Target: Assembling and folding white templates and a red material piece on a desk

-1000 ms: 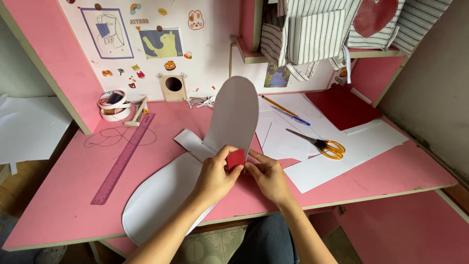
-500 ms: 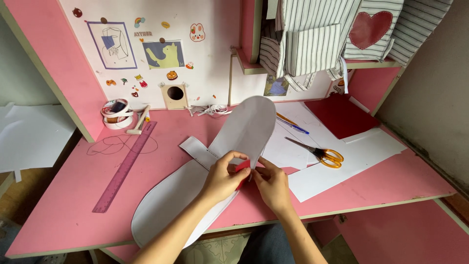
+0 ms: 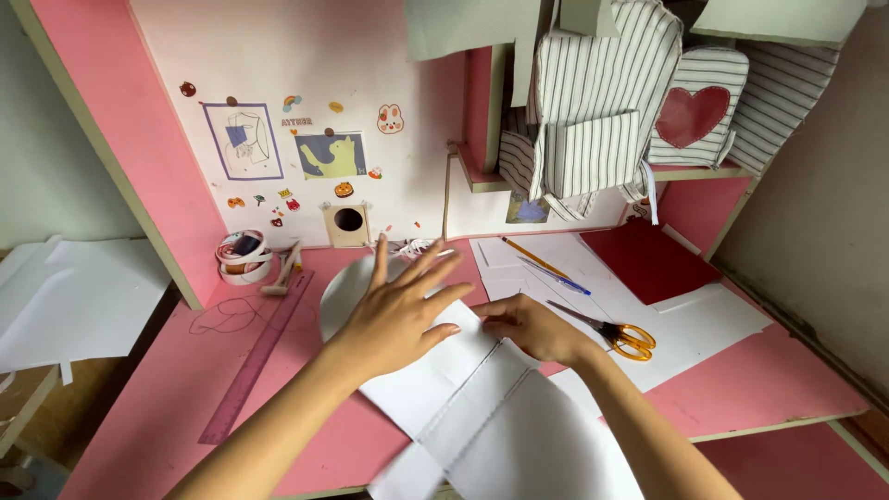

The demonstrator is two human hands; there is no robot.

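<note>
Since approx. 1 s ago, both hands have left the small red piece they were pinching, and the big white cutout that stood curled up now lies flat on the pink desk (image 3: 139,435). Taking that cutout (image 3: 491,417) as landmark, L to R: far left of it, a stack of white sheets (image 3: 74,296) off the desk edge; nearer, rolls of tape (image 3: 243,256) up by the back wall, w/ a purple ruler (image 3: 259,366) running diagonally just left of the cutout. Left hand (image 3: 398,310) is spread open, fingers apart, palm pressing flat on the cutout's upper left part, w/ its rounded end showing under the hand. Right hand (image 3: 532,329) sits close beside it, fingers curled w/ tips down on the cutout's upper right edge; can't tell if they pinch anything. Hands are near each other, not touching. Right of the cutout: orange-handled scissors (image 3: 616,333) on loose white paper (image 3: 713,324), pencil (image 3: 535,257) and blue pen (image 3: 556,276) just behind, red sheet (image 3: 648,259) farther back right.
</note>
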